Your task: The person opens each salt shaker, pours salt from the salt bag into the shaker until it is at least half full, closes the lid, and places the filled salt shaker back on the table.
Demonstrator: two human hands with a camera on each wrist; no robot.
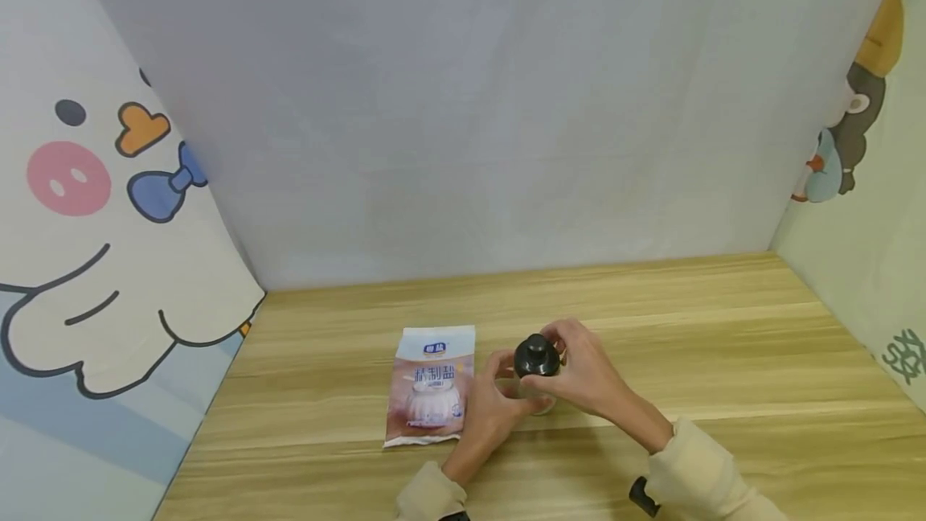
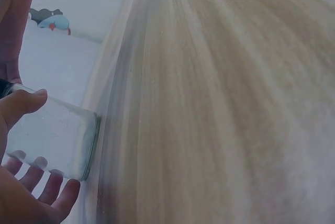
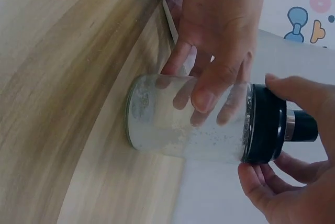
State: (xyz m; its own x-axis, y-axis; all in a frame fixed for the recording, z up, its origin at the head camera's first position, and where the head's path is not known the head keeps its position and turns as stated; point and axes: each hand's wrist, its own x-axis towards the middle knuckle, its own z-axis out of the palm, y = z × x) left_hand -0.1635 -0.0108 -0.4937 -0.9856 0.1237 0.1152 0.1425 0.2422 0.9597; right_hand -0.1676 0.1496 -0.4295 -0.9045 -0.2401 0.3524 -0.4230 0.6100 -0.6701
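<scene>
A clear glass jar (image 3: pixel 162 130) with a black knobbed lid (image 1: pixel 537 357) stands upright on the table, its inside wall dotted with whitish specks in the right wrist view. My left hand (image 1: pixel 494 407) grips the glass body low down, thumb on one side and fingers round the other. Around the rim of the lid, my right hand (image 1: pixel 587 368) has its thumb and fingers curled. In the left wrist view, the jar (image 2: pixel 52 135) shows its base right at the tabletop. Just left of my left hand lies a salt bag (image 1: pixel 432 384), flat with its printed front up.
The wood-grain table (image 1: pixel 687 328) runs back to a pale grey cloth wall (image 1: pixel 470 119). Printed cartoon panels close off the left side (image 1: pixel 202 280) and the right side (image 1: pixel 854 264).
</scene>
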